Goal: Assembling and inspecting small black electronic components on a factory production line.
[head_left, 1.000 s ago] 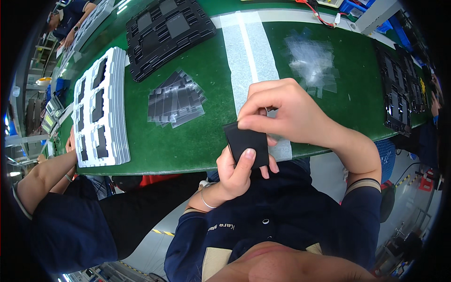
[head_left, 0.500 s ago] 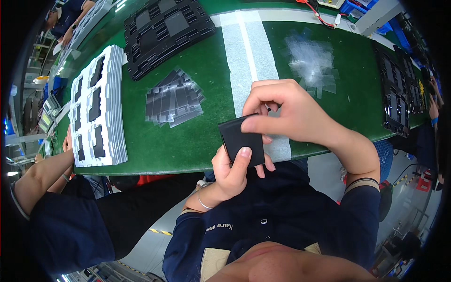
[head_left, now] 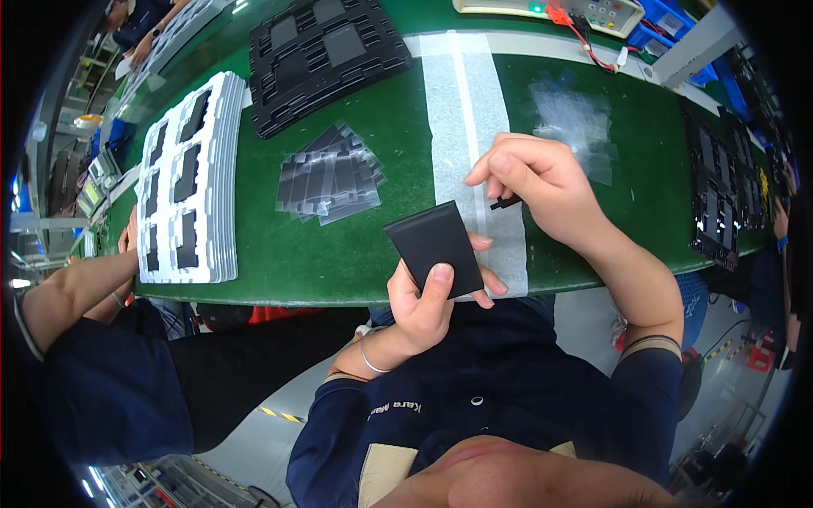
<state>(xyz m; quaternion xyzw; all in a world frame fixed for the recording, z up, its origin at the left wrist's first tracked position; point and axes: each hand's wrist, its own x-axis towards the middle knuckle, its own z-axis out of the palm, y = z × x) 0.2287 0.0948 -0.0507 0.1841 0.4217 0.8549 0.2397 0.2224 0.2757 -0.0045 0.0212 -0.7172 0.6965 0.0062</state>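
My left hand [head_left: 421, 309] grips a flat black rectangular pack [head_left: 436, 250], shaped like a battery, with the thumb on its face and the fingers behind. A folded ridge runs along its upper edge. Up and to the right, apart from the pack, my right hand [head_left: 542, 173] is closed, thumb against the curled fingers. A small dark strip [head_left: 506, 202] shows below those fingers; whether they hold it I cannot tell. Beneath both hands lies a whitish band [head_left: 464, 110] across the green table [head_left: 339, 262].
Clear films with dark patches [head_left: 330, 178] lie fanned out left of my hands. Clear sheets [head_left: 576, 118] lie right. White stacked trays [head_left: 218, 178] hold black pieces, beside another person's arm [head_left: 72, 296]. Black trays [head_left: 339, 76] stand behind; glossy black trays [head_left: 711, 178] stand right.
My right hand has left the top edge of the black pack and moved right, its fingers now apart from it. My left hand keeps its grip. The view has shifted slightly.
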